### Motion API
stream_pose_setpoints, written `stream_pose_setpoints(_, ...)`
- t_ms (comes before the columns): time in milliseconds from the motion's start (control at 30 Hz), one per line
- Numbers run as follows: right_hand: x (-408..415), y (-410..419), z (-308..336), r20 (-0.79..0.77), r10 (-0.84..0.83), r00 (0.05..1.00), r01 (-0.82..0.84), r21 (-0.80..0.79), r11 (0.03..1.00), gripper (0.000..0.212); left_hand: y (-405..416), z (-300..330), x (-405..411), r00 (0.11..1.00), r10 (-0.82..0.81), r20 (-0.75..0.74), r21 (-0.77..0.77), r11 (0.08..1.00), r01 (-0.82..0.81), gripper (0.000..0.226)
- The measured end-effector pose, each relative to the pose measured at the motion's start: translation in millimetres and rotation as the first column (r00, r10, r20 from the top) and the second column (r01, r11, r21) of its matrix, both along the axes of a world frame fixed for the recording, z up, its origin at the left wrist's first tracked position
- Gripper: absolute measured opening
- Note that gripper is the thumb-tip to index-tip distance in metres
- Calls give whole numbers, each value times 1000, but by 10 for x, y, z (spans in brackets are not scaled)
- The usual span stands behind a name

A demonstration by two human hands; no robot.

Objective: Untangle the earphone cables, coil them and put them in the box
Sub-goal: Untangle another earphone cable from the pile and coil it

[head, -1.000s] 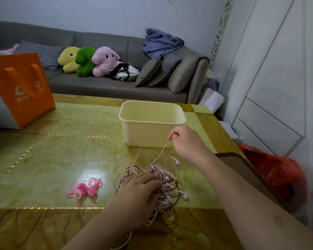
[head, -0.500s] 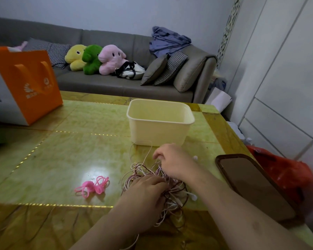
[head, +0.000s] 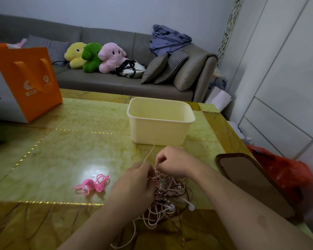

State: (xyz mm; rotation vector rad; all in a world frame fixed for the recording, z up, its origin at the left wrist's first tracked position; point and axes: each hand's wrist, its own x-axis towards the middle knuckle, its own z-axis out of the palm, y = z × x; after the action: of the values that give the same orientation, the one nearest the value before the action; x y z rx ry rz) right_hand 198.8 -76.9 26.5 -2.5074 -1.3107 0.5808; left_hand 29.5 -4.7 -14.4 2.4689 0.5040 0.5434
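1. Pulling a strand hard out of the knotted mass of thin pink-white and dark brown earphone cables is the main hazard: the bundle lies on the glossy yellow-green stone-pattern table, just in front of the pale yellow rectangular plastic box, and a sharp tug is likely to tighten the knots rather than free them.
2. Note the grip. Your left hand has its fingers curled onto the left side of the bundle, with one pale strand rising from its fingertips toward the box. Your right hand pinches cables at the top of the bundle, fingers bent together.
3. Avoid lifting both hands apart at once. The whole bundle could rise as one lump, and the loose ends trailing toward the near table edge could snag or slide off.
4. Watch the white earbuds lying at the right of the bundle; strain on those thin leads could damage them.
5. Keep the work clear of the dark brown-edged phone just to the right and the pink coiled loops to the left; a swept cable could drag either.
6. Expect the box, which appears empty, to shift if a taut strand catches its wall.
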Motion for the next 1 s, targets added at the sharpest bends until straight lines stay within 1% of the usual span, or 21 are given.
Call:
stream_pose_setpoints(33,8,-23,-21,-34,-13,999,15,52,999,28,-9,7,5,1000,24,17,-18,1000,-24,10)
stream_pose_setpoints(67,-2,-34,-25,-60,-42,997,48,98,994,41,-13,5,9,998,53,36,-41,998,-52,13)
stream_pose_setpoints(100,-11,-47,-26,-69,-77,995,86,138,987,51,-16,2,17,994,91,55,-75,993,-87,16)
stream_pose_setpoints(133,-13,-59,-22,-55,-109,993,116,158,981,55,-14,-2,26,989,132,67,-119,985,-123,18)
stream_pose_setpoints(167,-23,-62,-25,-42,-119,992,125,168,978,54,-13,-4,30,983,168,70,-167,974,-155,20)
stream_pose_setpoints(233,-55,-61,-16,-7,-108,994,108,135,985,48,-6,-21,32,978,204,44,-231,954,-189,22)
stream_pose_setpoints(267,-66,-62,-6,4,-103,995,102,114,988,40,0,-33,32,978,204,30,-236,953,-192,22)
stream_pose_setpoints(300,-72,-57,-5,11,-101,995,100,94,991,26,5,-47,29,980,199,23,-232,954,-188,23)
stream_pose_setpoints(333,-81,-51,-6,13,-106,994,105,61,993,20,9,-58,30,981,192,24,-226,957,-181,23)
stream_pose_setpoints(433,-74,-3,-80,32,-167,986,165,39,985,31,12,-69,36,985,170,31,-202,966,-160,24)
stream_pose_setpoints(500,-34,30,-143,70,-193,979,189,57,980,45,20,-78,48,987,155,33,-191,971,-146,26)
stream_pose_setpoints(533,-16,43,-165,88,-178,980,174,48,984,44,28,-86,55,989,147,32,-183,973,-138,29)
stream_pose_setpoints(600,-19,51,-159,136,-111,985,111,3,994,22,41,-95,64,990,138,28,-168,977,-132,32)
stream_pose_setpoints(633,-20,59,-148,158,-83,984,86,-16,996,15,47,-100,66,990,136,25,-168,977,-129,33)
stream_pose_setpoints(733,-11,93,-165,169,-34,985,47,-75,996,8,52,-112,72,991,130,10,-163,979,-127,32)
stream_pose_setpoints(867,-63,80,-106,218,41,975,-15,-119,993,10,45,-109,74,992,130,-7,-145,981,-130,28)
stream_pose_setpoints(900,-92,71,-73,219,50,975,-20,-135,991,14,42,-107,71,991,131,-10,-142,981,-131,28)
stream_pose_setpoints(1000,-138,80,-35,155,43,987,-18,-156,988,31,34,-106,68,991,134,-11,-147,980,-135,30)
